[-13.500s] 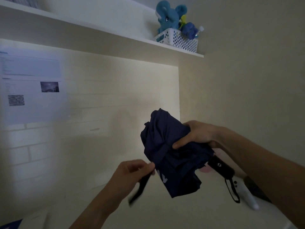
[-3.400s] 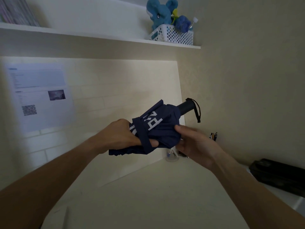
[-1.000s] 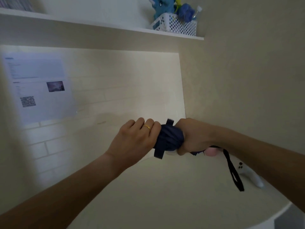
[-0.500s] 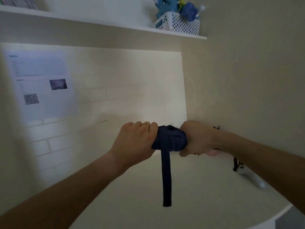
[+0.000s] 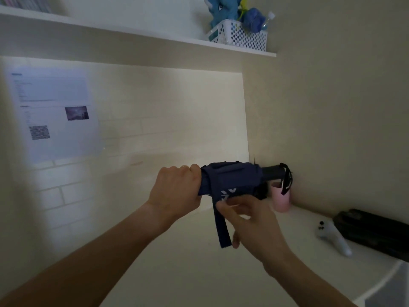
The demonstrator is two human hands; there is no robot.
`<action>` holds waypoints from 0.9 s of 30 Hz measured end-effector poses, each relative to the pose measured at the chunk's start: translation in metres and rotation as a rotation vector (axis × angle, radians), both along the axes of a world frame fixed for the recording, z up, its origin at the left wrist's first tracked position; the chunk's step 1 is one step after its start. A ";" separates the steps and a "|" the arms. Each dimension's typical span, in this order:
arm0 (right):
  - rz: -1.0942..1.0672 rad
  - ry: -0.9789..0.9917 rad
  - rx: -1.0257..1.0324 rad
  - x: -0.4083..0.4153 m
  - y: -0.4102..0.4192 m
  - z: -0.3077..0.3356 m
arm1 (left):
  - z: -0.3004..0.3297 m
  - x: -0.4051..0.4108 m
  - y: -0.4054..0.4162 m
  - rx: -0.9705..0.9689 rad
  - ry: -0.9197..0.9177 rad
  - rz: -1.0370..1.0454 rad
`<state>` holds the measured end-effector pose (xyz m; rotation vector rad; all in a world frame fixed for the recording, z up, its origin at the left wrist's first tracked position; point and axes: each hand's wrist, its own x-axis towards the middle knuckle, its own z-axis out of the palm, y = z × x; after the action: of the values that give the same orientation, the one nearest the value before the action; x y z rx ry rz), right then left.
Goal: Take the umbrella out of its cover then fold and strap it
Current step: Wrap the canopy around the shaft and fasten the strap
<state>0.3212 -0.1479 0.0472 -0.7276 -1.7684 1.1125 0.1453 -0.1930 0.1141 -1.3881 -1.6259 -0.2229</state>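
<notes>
The navy folding umbrella point(image 5: 232, 178) is rolled up and held level above the desk, white lettering on its underside. Its black handle point(image 5: 273, 172) points right, with a black wrist loop point(image 5: 287, 181) dangling. My left hand point(image 5: 177, 189) is closed around the umbrella's left end. The navy closing strap point(image 5: 221, 227) hangs loose below the roll. My right hand point(image 5: 247, 220) is under the roll, fingers spread, thumb and forefinger touching the strap near its top. A black sleeve point(image 5: 374, 231), perhaps the cover, lies at the right on the desk.
A pink cup point(image 5: 281, 199) stands by the wall just under the handle. A white controller point(image 5: 332, 237) lies on the white desk point(image 5: 177, 273). A shelf point(image 5: 132, 29) above carries a white basket point(image 5: 241, 37) with blue plush toys. A printed sheet point(image 5: 55, 114) hangs on the wall.
My right hand has let go of the umbrella's right end and dropped beneath it to the hanging strap. The handle and wrist loop are now uncovered. My left hand keeps its grip.
</notes>
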 end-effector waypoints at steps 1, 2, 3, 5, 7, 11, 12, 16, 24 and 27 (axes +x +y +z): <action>0.116 0.084 -0.129 -0.003 0.002 -0.002 | 0.000 0.000 0.000 0.018 -0.002 -0.019; 0.204 0.159 -0.215 -0.004 0.002 -0.003 | 0.001 0.000 0.000 0.029 0.004 -0.031; 0.260 0.223 -0.262 -0.003 0.001 -0.005 | 0.001 -0.002 0.000 0.039 0.005 -0.026; 0.302 0.308 -0.298 -0.002 0.000 -0.012 | 0.003 -0.006 -0.002 0.046 0.015 0.014; 0.297 0.348 -0.314 0.000 0.002 -0.017 | 0.006 -0.010 -0.002 0.024 -0.044 0.070; 0.278 0.367 -0.266 0.005 0.012 -0.021 | 0.006 -0.007 -0.004 -0.082 -0.474 0.060; 0.275 0.376 -0.243 0.006 0.015 -0.021 | 0.007 -0.003 -0.007 -0.116 -0.663 0.015; 0.295 0.397 -0.164 0.007 0.025 -0.010 | 0.011 0.015 -0.022 -0.303 -1.377 -0.217; 0.597 0.365 -0.301 0.009 0.038 0.013 | -0.014 0.032 -0.034 -0.867 -2.114 -0.739; 0.794 0.349 -0.372 0.013 0.038 0.020 | -0.031 0.032 -0.026 -1.239 -2.316 -1.012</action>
<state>0.3339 -0.1098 0.0672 0.0170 -1.5785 1.9942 0.1772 -0.2189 0.0829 -3.3085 -2.3883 -2.5520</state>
